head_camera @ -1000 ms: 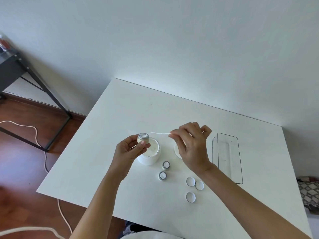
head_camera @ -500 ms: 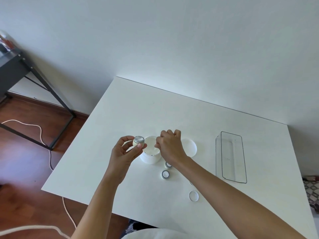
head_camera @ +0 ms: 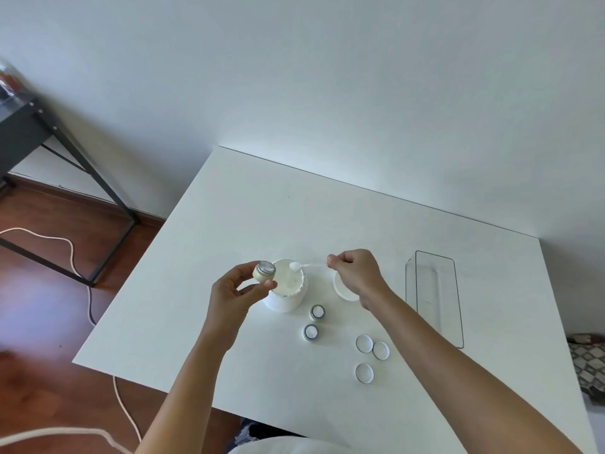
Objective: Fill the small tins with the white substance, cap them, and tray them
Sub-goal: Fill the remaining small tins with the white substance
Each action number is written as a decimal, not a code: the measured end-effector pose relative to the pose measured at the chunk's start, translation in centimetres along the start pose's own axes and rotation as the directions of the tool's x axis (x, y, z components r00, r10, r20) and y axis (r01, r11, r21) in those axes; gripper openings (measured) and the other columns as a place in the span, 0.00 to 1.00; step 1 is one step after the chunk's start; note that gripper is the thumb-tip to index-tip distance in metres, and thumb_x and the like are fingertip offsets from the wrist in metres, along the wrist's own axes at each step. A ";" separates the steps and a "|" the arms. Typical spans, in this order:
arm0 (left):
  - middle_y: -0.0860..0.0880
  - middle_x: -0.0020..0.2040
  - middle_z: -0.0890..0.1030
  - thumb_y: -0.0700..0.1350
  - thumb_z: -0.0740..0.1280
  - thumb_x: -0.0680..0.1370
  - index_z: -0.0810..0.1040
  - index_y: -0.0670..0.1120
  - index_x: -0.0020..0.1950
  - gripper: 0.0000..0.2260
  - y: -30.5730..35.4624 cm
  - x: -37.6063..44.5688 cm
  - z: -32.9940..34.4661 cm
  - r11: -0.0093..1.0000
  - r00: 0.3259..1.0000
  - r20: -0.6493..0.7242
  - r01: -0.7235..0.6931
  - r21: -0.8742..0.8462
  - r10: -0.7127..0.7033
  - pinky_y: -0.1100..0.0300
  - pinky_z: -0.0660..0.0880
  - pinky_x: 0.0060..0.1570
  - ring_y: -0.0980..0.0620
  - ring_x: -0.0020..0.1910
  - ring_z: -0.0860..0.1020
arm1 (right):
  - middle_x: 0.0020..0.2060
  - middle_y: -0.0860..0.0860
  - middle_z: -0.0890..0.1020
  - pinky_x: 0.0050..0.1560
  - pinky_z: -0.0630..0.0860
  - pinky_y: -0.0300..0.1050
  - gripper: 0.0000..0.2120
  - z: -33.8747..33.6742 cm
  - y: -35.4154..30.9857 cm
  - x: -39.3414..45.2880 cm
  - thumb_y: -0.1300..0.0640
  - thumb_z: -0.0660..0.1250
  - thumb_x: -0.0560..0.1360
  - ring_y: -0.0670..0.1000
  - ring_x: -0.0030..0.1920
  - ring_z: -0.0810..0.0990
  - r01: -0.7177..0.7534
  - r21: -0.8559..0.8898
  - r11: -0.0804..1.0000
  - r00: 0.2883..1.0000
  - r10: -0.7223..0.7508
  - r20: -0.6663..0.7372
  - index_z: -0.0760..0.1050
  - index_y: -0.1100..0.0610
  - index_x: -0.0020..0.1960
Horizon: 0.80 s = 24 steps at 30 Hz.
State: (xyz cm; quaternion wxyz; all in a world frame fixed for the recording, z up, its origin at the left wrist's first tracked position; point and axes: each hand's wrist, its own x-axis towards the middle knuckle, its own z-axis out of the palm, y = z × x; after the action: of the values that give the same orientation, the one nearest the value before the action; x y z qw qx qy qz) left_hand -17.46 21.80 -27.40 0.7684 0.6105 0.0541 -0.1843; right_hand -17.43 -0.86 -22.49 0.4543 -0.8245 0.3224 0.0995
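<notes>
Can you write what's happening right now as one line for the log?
step: filling | left hand: holds small tin | right hand: holds loaded spatula over big jar | tray: no tins

A small open tin (head_camera: 264,271) sits tilted between the left hand's (head_camera: 233,294) fingertips, just left of the white tub (head_camera: 287,288). The right hand (head_camera: 355,273) pinches a small spoon (head_camera: 302,265) heaped with white substance over the tub. Two more tins (head_camera: 317,312) (head_camera: 310,332) stand below the hands; three caps (head_camera: 364,343) (head_camera: 381,350) (head_camera: 364,373) lie beside the right forearm, the clear tray (head_camera: 438,298) right of it.

you see three small tins (head_camera: 264,272) (head_camera: 317,312) (head_camera: 310,332), three caps (head_camera: 364,343) (head_camera: 381,350) (head_camera: 364,373), one big jar (head_camera: 285,291), one tray (head_camera: 435,296).
</notes>
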 end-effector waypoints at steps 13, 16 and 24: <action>0.47 0.57 0.85 0.34 0.74 0.74 0.82 0.46 0.59 0.15 0.7 0.3 1.9 1.000 0.994 0.109 -0.010 0.025 0.007 0.56 0.78 0.58 0.44 0.53 0.86 | 0.47 0.50 0.85 0.57 0.72 0.48 0.13 -0.2 -2.2 -1.7 0.52 0.66 0.76 0.53 0.53 0.80 -0.017 0.100 0.995 0.996 0.009 0.086 0.81 0.62 0.43; 0.47 0.57 0.86 0.35 0.75 0.74 0.83 0.47 0.58 0.15 0.8 0.4 2.0 1.000 0.993 0.117 -0.019 0.018 0.016 0.59 0.79 0.56 0.45 0.53 0.86 | 0.38 0.48 0.84 0.59 0.65 0.50 0.15 -0.1 -1.9 -1.7 0.51 0.65 0.77 0.54 0.49 0.81 0.068 -0.008 0.998 0.998 -0.068 0.006 0.76 0.56 0.34; 0.46 0.57 0.86 0.40 0.75 0.73 0.84 0.48 0.58 0.14 1.0 0.4 1.8 0.998 0.987 0.159 0.006 -0.058 0.003 0.60 0.80 0.53 0.43 0.55 0.85 | 0.27 0.43 0.71 0.48 0.59 0.46 0.12 -0.9 -2.5 -2.9 0.51 0.64 0.78 0.42 0.33 0.71 0.315 -0.100 0.944 0.913 -0.330 -0.241 0.76 0.55 0.37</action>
State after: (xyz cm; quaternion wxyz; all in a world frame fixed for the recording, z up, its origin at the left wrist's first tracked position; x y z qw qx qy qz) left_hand -17.05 20.15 -26.13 0.7876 0.5710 -0.0014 -0.2314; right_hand -18.24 0.63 -19.01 0.3948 -0.8853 0.2344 -0.0736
